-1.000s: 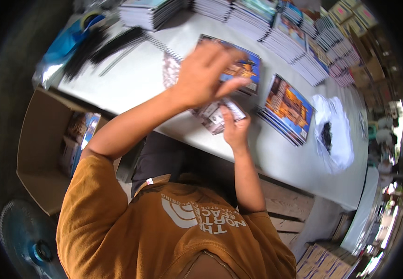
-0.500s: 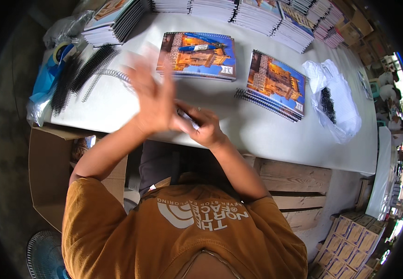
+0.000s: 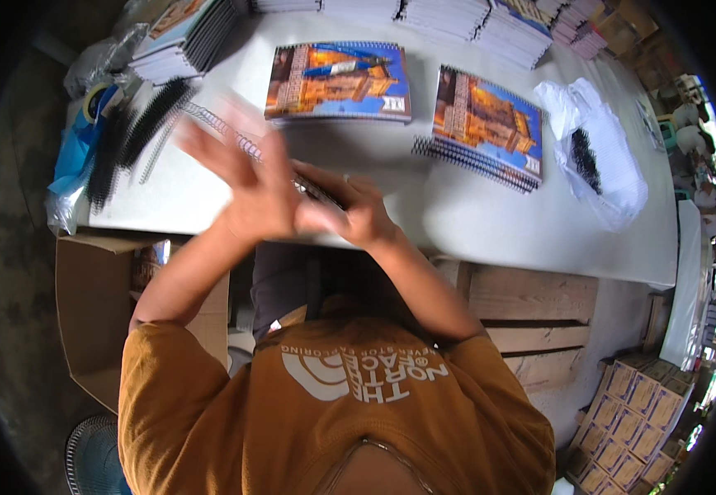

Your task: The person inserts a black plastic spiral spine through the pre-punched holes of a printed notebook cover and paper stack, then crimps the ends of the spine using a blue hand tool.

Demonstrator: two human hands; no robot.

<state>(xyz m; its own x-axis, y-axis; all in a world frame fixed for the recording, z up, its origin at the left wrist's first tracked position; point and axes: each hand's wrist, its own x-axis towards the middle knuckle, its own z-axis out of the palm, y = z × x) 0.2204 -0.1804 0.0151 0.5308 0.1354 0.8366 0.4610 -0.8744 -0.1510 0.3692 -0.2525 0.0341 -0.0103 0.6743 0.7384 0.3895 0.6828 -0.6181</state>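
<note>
My left hand (image 3: 242,186) is smeared by motion, its fingers spread apart beside a wire spiral coil (image 3: 245,143). The coil slants from the upper left down toward my right hand (image 3: 362,213). That hand is closed on a thin notebook (image 3: 318,195), seen almost edge-on and largely hidden by my hands. Beyond them lies a notebook stack (image 3: 337,82) with a castle-like building on its cover and blue pens (image 3: 345,64) on top. Another stack of spiral-bound notebooks (image 3: 487,124) sits to the right.
Loose black coils (image 3: 139,132) lie at the left, beside blue plastic and tape (image 3: 94,106). A white plastic bag (image 3: 618,181) holding black coils is at the right. Book stacks (image 3: 444,25) line the table's far side. An open cardboard box (image 3: 98,305) stands below the left edge.
My left hand has shifted slightly left and stays spread and blurred. More of the coil shows between my hands. The whole view has tilted a little, raising the table in the picture.
</note>
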